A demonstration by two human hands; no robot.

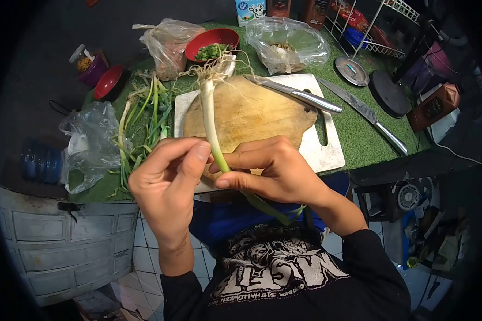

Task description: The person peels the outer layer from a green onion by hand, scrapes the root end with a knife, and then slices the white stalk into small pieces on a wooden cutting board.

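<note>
A spring onion (pixel 211 120) stands nearly upright before me, its white root end with stringy roots pointing away and its green leaf end hanging toward my lap. My right hand (pixel 281 170) grips its green part between thumb and fingers. Beside the stalk, my left hand (pixel 168 179) has thumb and forefinger pinched together; whatever may be between them is too small to make out. Below lies a round wooden chopping board (pixel 260 117) on a white cutting board (pixel 333 152). A knife (pixel 305 97) rests across the boards' far right side.
More spring onions (pixel 152 117) lie left of the boards. Another knife (pixel 367 112) lies on the green mat (pixel 340 101) at right. Behind stand a red bowl (pixel 225 36) with chopped greens and plastic bags (pixel 305 40). A clear bag (pixel 93 139) is at far left.
</note>
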